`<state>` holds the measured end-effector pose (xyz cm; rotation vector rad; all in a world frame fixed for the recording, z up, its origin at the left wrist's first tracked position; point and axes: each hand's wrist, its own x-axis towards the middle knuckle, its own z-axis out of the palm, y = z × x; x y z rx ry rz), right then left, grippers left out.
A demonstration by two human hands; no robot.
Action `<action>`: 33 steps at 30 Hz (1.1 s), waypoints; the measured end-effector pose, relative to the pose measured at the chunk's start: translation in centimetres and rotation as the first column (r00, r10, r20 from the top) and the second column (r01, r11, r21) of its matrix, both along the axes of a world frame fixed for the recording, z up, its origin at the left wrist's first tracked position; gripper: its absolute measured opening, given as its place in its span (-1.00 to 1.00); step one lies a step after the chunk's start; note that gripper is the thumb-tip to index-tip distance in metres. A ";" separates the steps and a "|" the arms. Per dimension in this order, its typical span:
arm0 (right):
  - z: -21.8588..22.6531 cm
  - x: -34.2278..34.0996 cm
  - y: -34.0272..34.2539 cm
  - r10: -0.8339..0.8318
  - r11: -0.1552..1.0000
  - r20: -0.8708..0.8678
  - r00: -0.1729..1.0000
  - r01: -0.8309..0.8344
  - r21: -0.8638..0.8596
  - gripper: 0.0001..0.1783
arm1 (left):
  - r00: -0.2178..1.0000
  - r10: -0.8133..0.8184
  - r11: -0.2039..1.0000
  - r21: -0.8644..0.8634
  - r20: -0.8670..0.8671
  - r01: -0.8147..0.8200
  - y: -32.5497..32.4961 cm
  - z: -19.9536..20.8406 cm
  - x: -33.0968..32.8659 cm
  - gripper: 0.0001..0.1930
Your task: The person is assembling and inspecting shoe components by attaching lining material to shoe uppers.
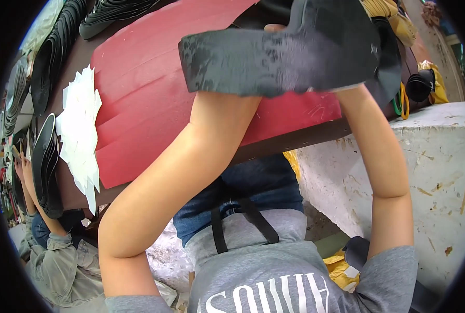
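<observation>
A large black sheet piece (274, 62), roughly L-shaped with a scuffed, shiny surface, is raised above the worktable and covers most of both my hands. My left forearm passes under its lower edge, and a fingertip, seemingly of my left hand (274, 27), shows above its upper edge. My right hand (351, 92) shows only at the wrist, under the piece's lower right edge; its fingers are hidden. Beneath the piece lies a red sheet (144, 94) spread across the table. How the fingers grip cannot be seen.
White paper-like pieces (78, 130) lie fanned at the red sheet's left edge. Stacks of black cut pieces (58, 52) line the table's left side. A scuffed white block (399, 167) stands to the right. Another person's hand (26, 169) is at far left, beside black stacked pieces (46, 167).
</observation>
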<state>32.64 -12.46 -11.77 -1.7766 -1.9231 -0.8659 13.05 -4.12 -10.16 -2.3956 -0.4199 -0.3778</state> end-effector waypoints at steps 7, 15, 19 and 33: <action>0.1 -3.1 1.4 -0.408 0.906 -0.669 0.621 0.182 -0.383 -0.79 | 0.975 -0.203 0.975 0.112 0.092 0.193 1.2 -0.5 0.3 -0.75; 3.6 -0.2 1.6 -0.511 0.842 -0.808 0.293 -0.015 -0.539 -0.56 | 0.987 -0.067 0.991 -0.128 -0.143 0.049 -0.3 2.3 5.3 -0.89; 9.9 -2.9 -1.3 -0.712 0.606 -0.562 0.421 -0.035 -0.795 -0.71 | 0.967 -0.229 0.965 -0.156 -0.115 0.210 3.6 3.2 0.7 -0.86; 7.8 -10.0 3.9 0.385 0.718 -0.097 0.918 -0.364 -0.594 -0.49 | 0.979 -0.104 0.951 -0.306 -0.176 0.046 7.8 5.2 -15.9 -0.64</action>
